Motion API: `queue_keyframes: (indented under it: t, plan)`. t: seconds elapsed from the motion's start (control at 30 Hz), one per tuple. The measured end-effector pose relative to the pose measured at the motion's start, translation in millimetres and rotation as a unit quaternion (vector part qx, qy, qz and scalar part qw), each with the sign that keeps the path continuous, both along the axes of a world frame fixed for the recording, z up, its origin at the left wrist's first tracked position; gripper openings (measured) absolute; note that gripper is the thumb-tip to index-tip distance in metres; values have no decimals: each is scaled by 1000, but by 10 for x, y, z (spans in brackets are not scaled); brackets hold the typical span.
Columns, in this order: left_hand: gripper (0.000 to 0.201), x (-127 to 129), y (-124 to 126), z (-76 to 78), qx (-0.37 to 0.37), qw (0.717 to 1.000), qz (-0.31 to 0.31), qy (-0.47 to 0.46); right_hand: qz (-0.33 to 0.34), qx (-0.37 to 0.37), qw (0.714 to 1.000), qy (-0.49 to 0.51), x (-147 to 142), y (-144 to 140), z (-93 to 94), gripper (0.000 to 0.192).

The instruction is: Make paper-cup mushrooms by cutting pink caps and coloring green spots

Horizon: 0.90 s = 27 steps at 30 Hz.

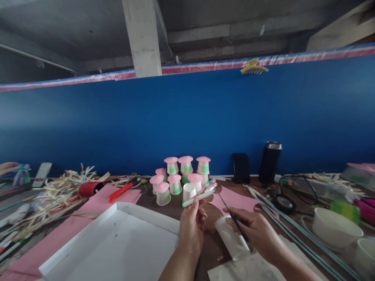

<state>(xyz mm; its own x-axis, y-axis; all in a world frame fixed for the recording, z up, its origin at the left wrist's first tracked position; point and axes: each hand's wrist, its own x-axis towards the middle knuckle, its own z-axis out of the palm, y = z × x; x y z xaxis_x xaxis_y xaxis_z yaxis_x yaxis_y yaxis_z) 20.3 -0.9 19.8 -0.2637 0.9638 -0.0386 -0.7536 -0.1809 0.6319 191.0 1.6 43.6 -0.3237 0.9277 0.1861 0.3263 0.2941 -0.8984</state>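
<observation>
My left hand is closed around a white marker with a green end, held slanting upward to the right. In my closed right hand is a slim black-handled tool, its thin dark shaft reaching up-left toward the marker's right end; its exact kind is unclear. Beneath the right hand a white paper cup lies on its side, partly covered by the fingers. Just beyond the left hand, a white cup stands beside several upturned cups with pink paper tops and green patches.
A white shallow box lies front left, over pink paper. Pale strips are heaped at left. A black bottle and a phone stand by the blue partition. Another person's hand shows far left.
</observation>
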Motion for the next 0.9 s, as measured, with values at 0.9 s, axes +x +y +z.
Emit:
queue_keyframes:
  t: [0.9]
  plan:
    - [14, -56, -13, -15, -44, 982, -83, -166, -290, 4, 902, -320, 713, 490, -263, 37]
